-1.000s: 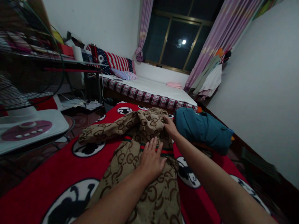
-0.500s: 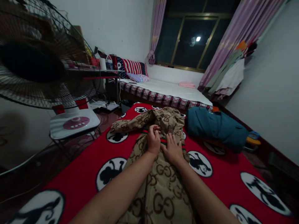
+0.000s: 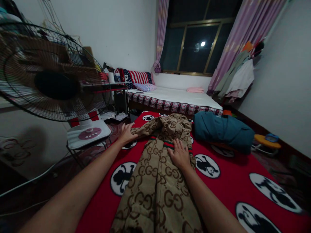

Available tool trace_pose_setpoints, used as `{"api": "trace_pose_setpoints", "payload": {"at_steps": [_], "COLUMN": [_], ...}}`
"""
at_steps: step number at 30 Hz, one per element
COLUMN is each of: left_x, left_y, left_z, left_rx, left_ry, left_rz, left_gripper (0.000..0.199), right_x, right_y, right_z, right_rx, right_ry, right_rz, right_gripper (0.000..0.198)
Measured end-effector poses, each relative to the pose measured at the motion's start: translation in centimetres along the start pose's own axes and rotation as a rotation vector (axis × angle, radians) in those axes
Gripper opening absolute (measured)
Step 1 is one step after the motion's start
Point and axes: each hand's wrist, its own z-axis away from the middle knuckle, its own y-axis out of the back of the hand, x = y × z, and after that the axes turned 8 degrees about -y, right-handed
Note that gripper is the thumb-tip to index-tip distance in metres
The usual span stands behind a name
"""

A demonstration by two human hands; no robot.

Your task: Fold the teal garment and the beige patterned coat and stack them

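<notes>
Two bare hands on a tan monogram jacket spread over a red blanket

A tan jacket (image 3: 167, 181) with a brown double-G pattern lay lengthwise on a red blanket (image 3: 223, 184) printed with black monkey figures in white ovals, running from the bottom edge of the frame up to its middle. A red-and-green stripe crossed it near its far end. The right hand (image 3: 180, 153) rested on top of the jacket, palm down and fingers spread, at the stripe, so the cloth lay beneath it and reached beyond its fingertips. The left hand (image 3: 127, 134) was left of the frame's centre, at the outer end of the sleeve (image 3: 148, 127), which stretched away to its right; thumb and fingers were parted beside the cuff, but whether they pinched the cloth could not be told.

Just right of the jacket's far end sat a folded teal bundle (image 3: 223, 132). A large fan (image 3: 57, 85) filled the upper left of the frame. Near the upper centre, a bed (image 3: 170, 94) stood below a dark window (image 3: 198, 58) with purple curtains (image 3: 230, 45).
</notes>
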Motion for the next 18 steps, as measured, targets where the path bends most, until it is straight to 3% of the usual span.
{"api": "trace_pose_setpoints", "payload": {"at_steps": [2, 4, 8, 12, 14, 16, 18], "left_x": [-1.5, -2.1, 0.0, 7.3, 12.1, 16.6, 19.7], "left_y": [0.6, 1.2, 4.3, 11.2, 15.0, 17.9, 19.2], "left_z": [0.5, 0.6, -1.1, -2.8, -1.7, 0.8, 4.2], "left_rx": [-0.174, -0.271, -0.254, -0.042, -0.051, -0.23, -0.539], "left_ry": [-0.092, -0.162, -0.177, -0.26, -0.373, -0.505, -0.592], "left_rz": [-0.06, -0.106, -0.151, -0.269, -0.251, -0.107, 0.121], "left_gripper": [0.078, 0.069, 0.038, 0.039, 0.041, 0.04, 0.04], "right_x": [0.0, 0.1, 0.5, 1.2, 1.8, 2.4, 3.1], "right_y": [-0.1, -0.2, -0.7, -1.1, -1.1, -1.0, -0.8], "right_z": [0.0, 0.0, -0.2, -0.8, -1.1, -1.5, -1.8], "right_rx": [0.014, 0.027, 0.046, 0.167, 0.286, 0.387, 0.414], "right_ry": [0.004, 0.01, 0.017, -0.018, -0.071, -0.161, -0.252], "right_rz": [-0.028, -0.057, -0.151, -0.442, -0.677, -0.885, -0.979], "right_gripper": [0.063, 0.063, 0.061, 0.055, 0.052, 0.049, 0.052]}}
